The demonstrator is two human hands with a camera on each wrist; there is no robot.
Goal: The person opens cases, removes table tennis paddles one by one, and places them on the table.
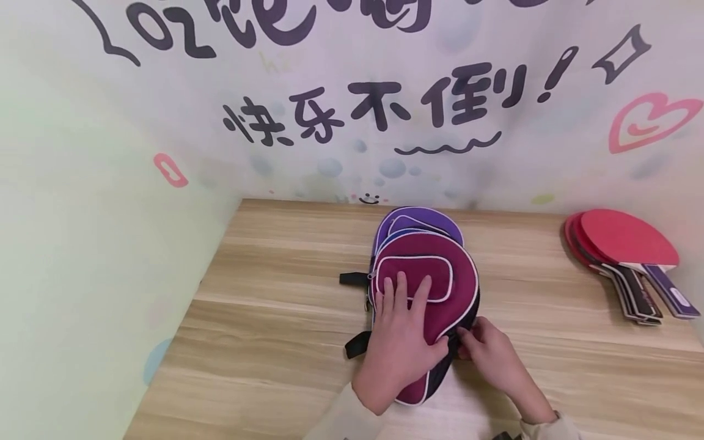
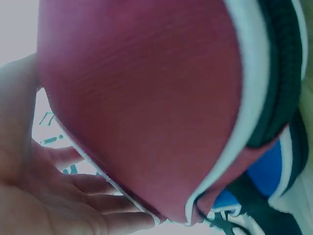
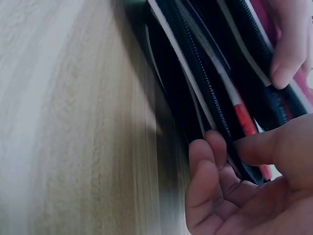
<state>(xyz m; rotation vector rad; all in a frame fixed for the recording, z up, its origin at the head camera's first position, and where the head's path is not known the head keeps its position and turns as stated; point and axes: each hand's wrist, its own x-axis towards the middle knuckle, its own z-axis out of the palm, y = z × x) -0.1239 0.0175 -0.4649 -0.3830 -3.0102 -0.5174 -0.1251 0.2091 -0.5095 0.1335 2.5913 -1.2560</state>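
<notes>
A maroon table tennis bat case (image 1: 434, 327) with white piping lies on top of a stack, with a blue case (image 2: 266, 169) and a purple case (image 1: 453, 223) beneath it. My left hand (image 1: 398, 342) rests on its front with fingers spread over the small pocket. At the stack's right side, my right hand (image 1: 489, 351) pinches a black zipped edge (image 3: 212, 93) of one of the cases between thumb and fingers. In the right wrist view, red and white printing (image 3: 244, 120) shows inside the gap between the layers.
Several red table tennis bats (image 1: 629, 238) lie stacked at the right of the wooden table (image 1: 275, 318), handles toward the front. Black straps (image 1: 357, 345) stick out at the stack's left. A wall with printed writing (image 1: 379, 104) stands behind.
</notes>
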